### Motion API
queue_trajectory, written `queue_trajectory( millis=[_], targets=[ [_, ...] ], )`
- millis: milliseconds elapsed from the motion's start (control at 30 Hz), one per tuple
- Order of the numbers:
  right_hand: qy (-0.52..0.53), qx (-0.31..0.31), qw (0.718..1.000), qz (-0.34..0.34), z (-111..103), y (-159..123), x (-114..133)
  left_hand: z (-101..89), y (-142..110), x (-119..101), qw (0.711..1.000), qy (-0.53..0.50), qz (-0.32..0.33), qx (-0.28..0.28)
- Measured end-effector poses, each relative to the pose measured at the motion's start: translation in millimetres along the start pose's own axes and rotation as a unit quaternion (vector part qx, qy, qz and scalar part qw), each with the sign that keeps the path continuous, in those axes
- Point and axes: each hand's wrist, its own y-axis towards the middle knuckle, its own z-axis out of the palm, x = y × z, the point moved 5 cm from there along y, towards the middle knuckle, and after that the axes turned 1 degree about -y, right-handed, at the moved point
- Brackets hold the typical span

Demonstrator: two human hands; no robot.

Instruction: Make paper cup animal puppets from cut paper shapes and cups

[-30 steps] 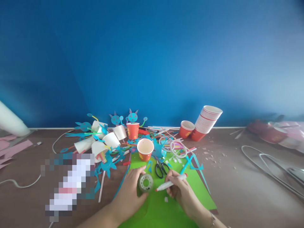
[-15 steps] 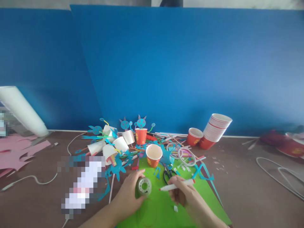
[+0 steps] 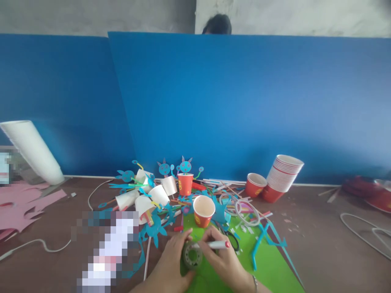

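My left hand (image 3: 173, 260) curls round a roll of clear tape (image 3: 193, 266) and holds it flat on the green paper (image 3: 269, 268). In my right hand (image 3: 224, 258) is a white marker (image 3: 216, 244) with a red end. Its tip meets the upper edge of the tape roll. Whether it touches the paper is hidden. Just beyond my hands stands an upright red paper cup (image 3: 203, 221). Black-handled scissors (image 3: 234, 240) lie partly hidden behind my right hand.
Blue paper cut-outs (image 3: 155, 232), white cups (image 3: 126, 199) and straws clutter the left and centre. A red cup (image 3: 181, 187) bears a blue cat figure. Stacked cups (image 3: 282, 173) lean at the right, near a white cable (image 3: 357, 219). A blue partition (image 3: 214, 101) stands behind; a person's head (image 3: 218, 24) shows above.
My right hand has moved left, bringing the marker from beside the scissors to the tape roll. My left hand stays round the roll. The camera view has tilted up slightly.
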Motion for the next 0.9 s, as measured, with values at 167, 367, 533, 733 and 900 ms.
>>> queue_trajectory(
  millis=[167, 367, 533, 733, 900],
  targets=[
    [-0.032, 0.003, 0.999, -0.015, -8, -5, 0, 0.1, 1, 0, 0.999, -0.04, -0.035, -0.01],
    [-0.087, 0.026, 0.992, -0.091, -7, -6, 4, -3.9, 1, -8, 0.998, -0.052, -0.046, -0.011],
    [-0.13, 0.047, 0.978, -0.155, -3, -11, 9, -4.3, 3, -8, 0.999, -0.043, -0.022, -0.012],
    [-0.152, 0.076, 0.971, -0.168, 2, -11, 16, -4.5, 2, -10, 0.999, -0.032, -0.004, -0.017],
    [-0.163, 0.075, 0.971, -0.16, 2, -10, 18, -4.8, 1, -9, 0.999, -0.036, -0.013, -0.019]
  ],
)
